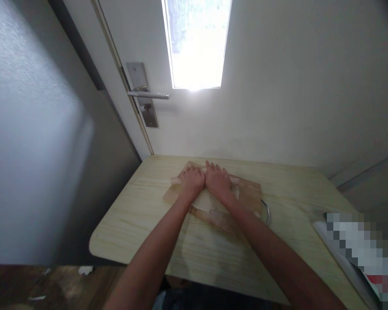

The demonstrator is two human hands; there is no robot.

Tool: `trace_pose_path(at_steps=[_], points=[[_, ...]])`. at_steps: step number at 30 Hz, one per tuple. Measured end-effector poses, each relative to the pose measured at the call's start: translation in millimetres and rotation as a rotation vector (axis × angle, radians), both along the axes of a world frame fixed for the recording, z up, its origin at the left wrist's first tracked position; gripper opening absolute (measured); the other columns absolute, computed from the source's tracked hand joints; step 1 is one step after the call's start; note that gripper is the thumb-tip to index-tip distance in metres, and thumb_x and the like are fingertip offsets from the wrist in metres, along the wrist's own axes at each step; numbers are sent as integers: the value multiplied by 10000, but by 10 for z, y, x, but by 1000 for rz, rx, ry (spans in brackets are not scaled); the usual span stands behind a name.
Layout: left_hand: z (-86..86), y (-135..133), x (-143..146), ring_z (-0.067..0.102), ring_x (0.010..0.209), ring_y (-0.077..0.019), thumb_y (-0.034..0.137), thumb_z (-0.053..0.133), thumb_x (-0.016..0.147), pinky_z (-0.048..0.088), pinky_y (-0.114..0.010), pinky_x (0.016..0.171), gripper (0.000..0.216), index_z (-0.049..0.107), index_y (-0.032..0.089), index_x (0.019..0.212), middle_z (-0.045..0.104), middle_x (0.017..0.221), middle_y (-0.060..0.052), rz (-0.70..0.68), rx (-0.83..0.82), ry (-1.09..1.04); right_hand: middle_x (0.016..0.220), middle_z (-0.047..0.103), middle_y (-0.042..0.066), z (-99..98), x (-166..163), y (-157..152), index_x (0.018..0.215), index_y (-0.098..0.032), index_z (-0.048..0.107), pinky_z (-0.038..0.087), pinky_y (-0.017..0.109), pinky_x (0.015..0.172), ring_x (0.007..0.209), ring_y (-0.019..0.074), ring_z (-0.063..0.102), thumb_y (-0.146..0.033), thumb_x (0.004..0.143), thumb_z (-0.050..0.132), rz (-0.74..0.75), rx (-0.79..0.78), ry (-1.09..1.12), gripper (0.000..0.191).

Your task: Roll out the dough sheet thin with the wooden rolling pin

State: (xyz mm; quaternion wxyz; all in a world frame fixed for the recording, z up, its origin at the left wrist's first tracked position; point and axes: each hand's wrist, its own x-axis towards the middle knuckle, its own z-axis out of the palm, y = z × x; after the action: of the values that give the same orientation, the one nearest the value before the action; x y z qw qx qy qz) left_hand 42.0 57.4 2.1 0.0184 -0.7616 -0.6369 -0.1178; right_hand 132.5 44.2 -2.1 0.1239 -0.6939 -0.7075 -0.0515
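A wooden rolling pin (175,181) lies across a wooden cutting board (250,196), its two ends showing on either side of my hands. My left hand (193,178) is closed over the pin's left part, fingers curled. Beside it, my right hand (217,177) grips the pin from above, with its fingers reaching over to the far side. The hands almost touch, thumbs inward. Under and in front of the pin, a flat pale sheet of dough (207,201) spreads over the board. My palms and forearms hide the middle of the pin and part of the dough.
The board rests on a pale wooden table (139,215) and has a metal handle (267,212) on its right. Behind stands a white door with a lever handle (151,95). At the right edge lies a partly blurred-out item (355,245). A grey panel (35,150) stands left.
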Motion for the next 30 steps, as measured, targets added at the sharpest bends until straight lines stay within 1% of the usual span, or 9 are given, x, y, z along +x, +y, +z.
trace_pose_path(at_steps=[3, 7, 13, 17, 20, 23, 27, 30], points=[[-23, -126, -24, 540, 937, -218, 228, 264, 850, 387, -357, 811, 368, 603, 104, 924, 593, 996, -136, -8, 38, 11, 1252, 480, 123, -6, -20, -132, 1292, -125, 341, 230, 398, 953, 1158, 231, 397, -296, 885, 250, 12, 36, -3, 451], [-69, -270, -58, 523, 972, -219, 238, 265, 858, 345, -366, 864, 367, 596, 96, 927, 599, 994, -140, -22, 98, 16, 1207, 523, 116, -16, -28, -293, 1247, -118, 408, 222, 389, 962, 1138, 225, 420, -269, 885, 253, 41, 73, -13, 421], [-99, -456, -92, 491, 1040, -234, 258, 273, 860, 318, -373, 904, 372, 570, 73, 989, 577, 1068, -154, -19, 135, 5, 1233, 500, 114, -74, -21, -446, 1235, -105, 428, 216, 369, 973, 1177, 224, 383, -238, 887, 253, 99, 93, -40, 412], [-111, -526, -100, 439, 1116, -242, 261, 299, 854, 300, -372, 931, 380, 527, 51, 1074, 537, 1149, -164, -15, 134, 0, 1274, 455, 125, -94, -4, -506, 1215, -91, 452, 196, 360, 988, 1217, 213, 333, -212, 878, 279, 133, 88, -58, 398], [-114, -516, -103, 432, 1128, -249, 261, 298, 856, 296, -380, 936, 385, 517, 52, 1093, 528, 1163, -169, -18, 136, 0, 1265, 466, 118, -87, 1, -501, 1171, -106, 499, 196, 361, 990, 1223, 203, 326, -207, 872, 299, 145, 85, -62, 373], [-110, -442, -102, 438, 1122, -248, 264, 296, 856, 294, -385, 938, 368, 532, 86, 1076, 534, 1161, -150, -28, 139, 0, 1239, 496, 104, -71, -7, -434, 1128, -134, 534, 190, 376, 990, 1211, 201, 346, -215, 873, 301, 130, 83, -56, 354], [-97, -281, -80, 426, 1134, -230, 250, 271, 862, 293, -369, 940, 365, 524, 118, 1090, 532, 1167, -125, -17, 122, -19, 1234, 504, 94, -46, -9, -275, 1160, -148, 502, 196, 399, 981, 1201, 210, 356, -248, 884, 272, 92, 66, -49, 372], [-78, -130, -50, 468, 1076, -214, 261, 245, 868, 331, -350, 901, 373, 542, 139, 1057, 557, 1117, -114, 2, 76, -43, 1244, 496, 87, -15, 14, -116, 1184, -158, 476, 231, 388, 961, 1188, 209, 370, -264, 892, 234, 81, 27, -48, 395]])
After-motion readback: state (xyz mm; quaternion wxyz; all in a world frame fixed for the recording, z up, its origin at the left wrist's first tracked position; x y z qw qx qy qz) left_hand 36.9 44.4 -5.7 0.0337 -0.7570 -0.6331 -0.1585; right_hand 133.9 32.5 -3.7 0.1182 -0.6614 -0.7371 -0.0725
